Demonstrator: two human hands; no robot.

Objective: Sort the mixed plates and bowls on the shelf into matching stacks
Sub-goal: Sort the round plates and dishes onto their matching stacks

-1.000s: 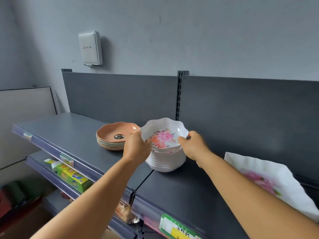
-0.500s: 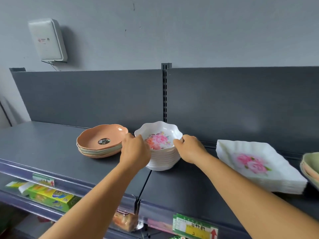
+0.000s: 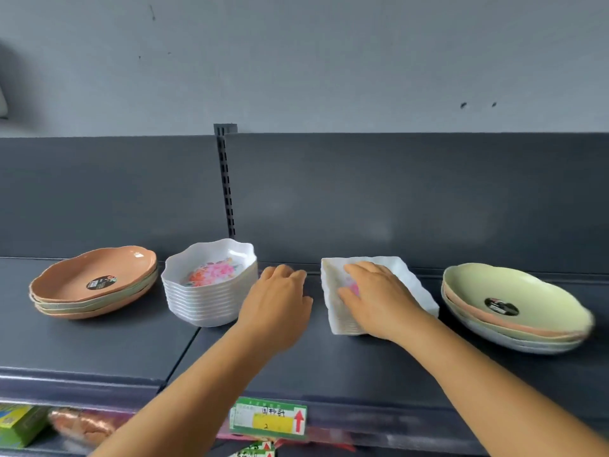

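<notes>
On the dark shelf [image 3: 99, 344] stand four stacks. At the far left is a stack of orange and pale green plates [image 3: 94, 282]. Beside it stands a stack of white scalloped bowls [image 3: 212, 282] with a pink flower print. A stack of white square plates [image 3: 379, 291] lies right of centre, and my right hand [image 3: 379, 298] rests flat on top of it. My left hand [image 3: 278, 301] hovers between the bowls and the square plates, fingers relaxed, holding nothing. At the right sits a stack of green, orange and white plates [image 3: 514, 308].
A dark back panel with a slotted upright [image 3: 227, 179] closes the shelf behind the stacks. A green and yellow price label [image 3: 268, 420] hangs on the front edge. Packaged goods [image 3: 19, 423] lie on the lower shelf at the left.
Both hands let go of the white bowl stack and moved right. My right hand now lies on the square plates. The view has swung right, bringing the right plate stack into sight.
</notes>
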